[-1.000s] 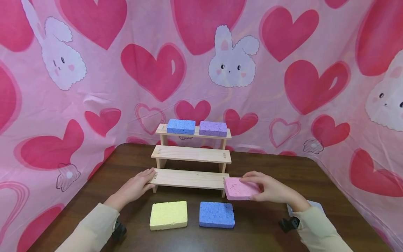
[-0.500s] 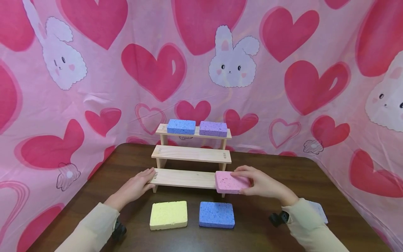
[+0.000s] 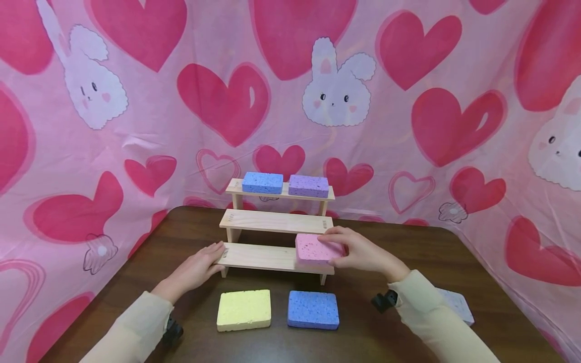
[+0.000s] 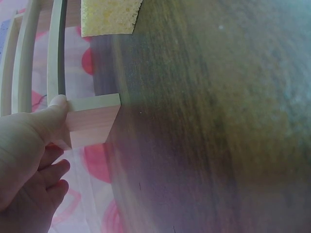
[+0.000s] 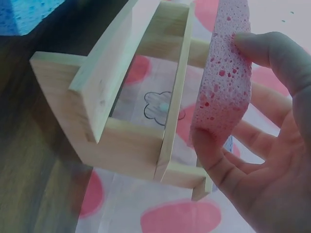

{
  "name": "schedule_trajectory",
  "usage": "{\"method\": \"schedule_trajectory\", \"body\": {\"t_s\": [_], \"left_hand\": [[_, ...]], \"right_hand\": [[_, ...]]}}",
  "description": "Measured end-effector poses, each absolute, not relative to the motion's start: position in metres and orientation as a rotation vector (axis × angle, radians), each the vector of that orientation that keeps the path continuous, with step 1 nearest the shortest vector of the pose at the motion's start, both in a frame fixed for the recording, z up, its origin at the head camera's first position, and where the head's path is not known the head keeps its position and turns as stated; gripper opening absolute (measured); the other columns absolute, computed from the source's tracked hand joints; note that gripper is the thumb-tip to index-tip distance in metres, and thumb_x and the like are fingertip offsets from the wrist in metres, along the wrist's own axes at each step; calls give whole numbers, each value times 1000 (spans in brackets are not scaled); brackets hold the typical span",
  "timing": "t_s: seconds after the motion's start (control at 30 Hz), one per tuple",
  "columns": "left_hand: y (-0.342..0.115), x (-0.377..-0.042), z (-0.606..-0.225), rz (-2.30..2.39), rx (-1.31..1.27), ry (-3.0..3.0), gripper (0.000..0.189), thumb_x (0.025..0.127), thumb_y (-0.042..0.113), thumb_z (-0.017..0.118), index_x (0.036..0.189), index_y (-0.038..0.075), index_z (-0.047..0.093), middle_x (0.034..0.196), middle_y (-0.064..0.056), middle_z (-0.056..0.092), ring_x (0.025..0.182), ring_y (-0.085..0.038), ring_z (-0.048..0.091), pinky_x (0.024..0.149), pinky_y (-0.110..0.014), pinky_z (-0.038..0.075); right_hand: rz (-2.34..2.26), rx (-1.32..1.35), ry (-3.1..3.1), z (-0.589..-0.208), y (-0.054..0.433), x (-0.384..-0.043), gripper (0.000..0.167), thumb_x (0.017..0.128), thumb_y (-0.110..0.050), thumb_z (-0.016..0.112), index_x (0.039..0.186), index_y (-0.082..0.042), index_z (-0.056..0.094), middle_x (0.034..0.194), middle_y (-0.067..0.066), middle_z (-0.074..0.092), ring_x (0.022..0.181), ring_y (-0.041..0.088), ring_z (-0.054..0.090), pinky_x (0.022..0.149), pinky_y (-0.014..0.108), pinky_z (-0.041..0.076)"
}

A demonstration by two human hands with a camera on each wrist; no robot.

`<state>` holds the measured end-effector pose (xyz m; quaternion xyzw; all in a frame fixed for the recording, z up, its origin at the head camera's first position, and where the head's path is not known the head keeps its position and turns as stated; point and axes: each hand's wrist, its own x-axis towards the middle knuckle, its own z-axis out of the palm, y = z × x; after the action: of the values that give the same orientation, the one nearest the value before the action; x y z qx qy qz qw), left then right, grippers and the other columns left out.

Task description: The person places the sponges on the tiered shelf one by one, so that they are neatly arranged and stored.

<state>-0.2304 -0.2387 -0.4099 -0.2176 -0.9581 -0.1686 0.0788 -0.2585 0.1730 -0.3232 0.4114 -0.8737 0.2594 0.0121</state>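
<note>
My right hand pinches a pink sponge between thumb and fingers. In the head view the sponge overlaps the right part of the lowest step of a three-tier wooden stand; the right wrist view shows it upright edge-on, held apart from the boards. My left hand holds the left end of that lowest step, thumb at the board's front edge and fingers curled beside the end. A blue sponge and a purple sponge sit on the top step.
In front of the stand on the dark wooden table lie a yellow sponge and a blue sponge. A pale blue sponge is partly hidden by the right sleeve. Pink heart-patterned cloth hangs behind the table.
The right hand has carried the pink sponge leftward and upward, from beside the lowest step's right end to over it. The left hand stays where it was.
</note>
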Motion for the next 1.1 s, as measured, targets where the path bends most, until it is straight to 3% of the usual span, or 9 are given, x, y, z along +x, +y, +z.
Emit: {"method": "schedule_trajectory", "body": {"t_s": [1.1], "left_hand": [[-236, -227, -405, -480, -665, -2858, 58, 81, 16, 70, 129, -8, 48, 134, -25, 43, 123, -41, 38, 98, -54, 33]], "right_hand": [[771, 1270, -2720, -312, 93, -287, 55, 77, -26, 73, 129, -15, 56, 129, 5, 48, 115, 22, 42, 94, 42, 41]]}}
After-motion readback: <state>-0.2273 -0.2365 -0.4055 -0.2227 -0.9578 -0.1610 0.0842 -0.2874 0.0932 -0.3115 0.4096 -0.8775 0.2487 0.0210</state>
